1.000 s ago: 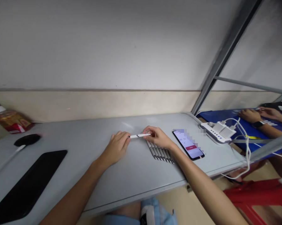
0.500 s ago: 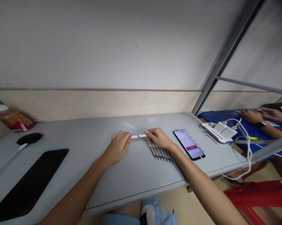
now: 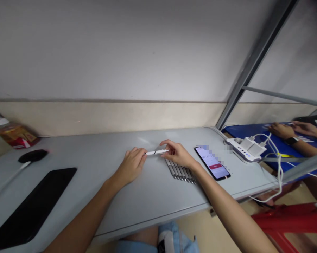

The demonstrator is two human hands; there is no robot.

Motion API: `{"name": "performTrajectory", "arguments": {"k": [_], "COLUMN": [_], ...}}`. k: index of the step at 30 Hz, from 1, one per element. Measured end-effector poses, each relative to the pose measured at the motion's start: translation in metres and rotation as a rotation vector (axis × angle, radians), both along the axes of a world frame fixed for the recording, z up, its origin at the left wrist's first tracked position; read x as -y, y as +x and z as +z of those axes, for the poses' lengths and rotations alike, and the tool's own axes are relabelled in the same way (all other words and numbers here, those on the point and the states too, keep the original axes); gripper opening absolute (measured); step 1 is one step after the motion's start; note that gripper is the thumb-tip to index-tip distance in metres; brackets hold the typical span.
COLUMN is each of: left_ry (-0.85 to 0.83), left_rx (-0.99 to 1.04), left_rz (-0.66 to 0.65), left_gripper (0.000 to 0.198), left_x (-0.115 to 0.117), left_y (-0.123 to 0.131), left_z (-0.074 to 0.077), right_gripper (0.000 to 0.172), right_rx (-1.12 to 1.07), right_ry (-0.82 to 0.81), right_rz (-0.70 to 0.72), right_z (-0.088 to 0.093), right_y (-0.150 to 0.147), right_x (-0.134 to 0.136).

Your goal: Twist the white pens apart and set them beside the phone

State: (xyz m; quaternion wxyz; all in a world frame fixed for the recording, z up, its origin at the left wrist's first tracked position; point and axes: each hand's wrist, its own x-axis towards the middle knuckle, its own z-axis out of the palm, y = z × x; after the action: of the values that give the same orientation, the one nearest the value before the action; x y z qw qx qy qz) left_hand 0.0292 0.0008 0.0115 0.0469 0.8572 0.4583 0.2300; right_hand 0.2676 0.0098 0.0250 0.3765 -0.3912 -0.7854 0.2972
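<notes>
My left hand (image 3: 133,162) is closed around one end of a white pen (image 3: 155,152), which lies sideways just above the desk. The pen has a dark band and a clip, and its other end points to the right. At that end is my right hand (image 3: 175,153), thumb and forefinger spread apart and the other fingers curled. The pen tip reaches up to these fingers; whether they touch it I cannot tell. Under and beside my right hand lies a slanted row of several grey-white pens (image 3: 181,172), their far ends partly hidden by the hand.
Right of the pens lies a lit phone (image 3: 213,163). Beyond it are a power strip (image 3: 242,150) with plugs and white cables. A black mat (image 3: 34,211), a black round object (image 3: 33,156) and a bottle (image 3: 14,133) are at left. Another person's hands (image 3: 283,131) rest over a blue table.
The fingers of my right hand have let go of the pen's right end and spread apart, uncovering it. My left hand keeps its hold, nearly unmoved.
</notes>
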Motion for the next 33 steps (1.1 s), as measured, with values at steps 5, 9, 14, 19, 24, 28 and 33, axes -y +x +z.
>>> {"name": "performTrajectory", "arguments": {"k": [5,9,14,19,24,28,33], "left_ry": [-0.001,0.024,0.03,0.041,0.162,0.268,0.255], "left_rx": [0.0,-0.011,-0.016,-0.012,-0.127,-0.189,-0.155], "left_rz": [-0.007,-0.006,-0.022,-0.027,0.027,0.075,0.099], "left_gripper": [0.029,0.029,0.029,0.024,0.023,0.026,0.028], "left_x": [0.0,0.0,-0.002,-0.004,0.0,0.007,0.01], "left_y": [0.0,-0.001,-0.002,-0.003,-0.001,0.004,0.01], "left_z": [-0.001,-0.003,-0.005,-0.006,0.002,0.011,0.012], "right_gripper": [0.035,0.026,0.023,0.035,0.042,0.04,0.038], "right_rx": [0.089,0.055,0.045,0.119,-0.079,-0.28,-0.468], "right_ry": [-0.024,-0.005,0.044,-0.033,-0.34,-0.696,-0.721], "right_rz": [-0.005,-0.033,0.008,-0.03,0.114,0.197,0.123], "right_z": [-0.002,-0.001,-0.001,-0.003,-0.002,0.0,0.002], "right_y": [0.0,-0.001,-0.001,-0.004,-0.007,-0.005,-0.007], "right_x": [-0.001,0.0,0.0,0.001,0.003,0.002,0.001]}}
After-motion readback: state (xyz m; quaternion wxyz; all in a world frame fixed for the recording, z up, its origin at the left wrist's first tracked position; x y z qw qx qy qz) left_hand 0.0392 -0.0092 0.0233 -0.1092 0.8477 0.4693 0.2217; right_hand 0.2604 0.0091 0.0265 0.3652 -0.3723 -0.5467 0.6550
